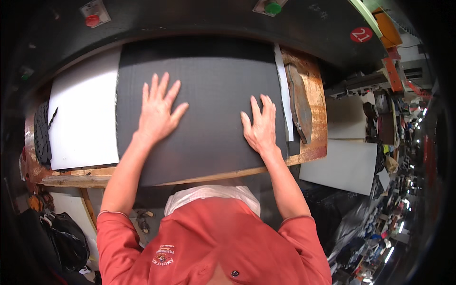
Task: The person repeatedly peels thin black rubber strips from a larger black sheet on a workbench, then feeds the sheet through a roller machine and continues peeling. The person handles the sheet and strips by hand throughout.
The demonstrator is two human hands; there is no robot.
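Note:
A large dark grey sheet (209,128) lies flat across the middle of a worn wooden table (316,123), its near edge reaching past the table's front. Resting palm-down on the sheet's left part is my left hand (159,111), fingers spread. My right hand (260,123) lies on the right part, close to the sheet's side edge, with its fingers stretched out and nothing in them. A white sheet (85,109) is to the left, partly beside the dark one's frayed edge. Along the right edge shows a narrow white strip (284,95).
Beyond the table rises a dark machine body (190,21) with a red button (92,20) and a green button (273,7). A long worn metal piece (299,102) lies at the table's right. Black cut scraps (42,133) sit far left. Pale boards (339,164) stand right.

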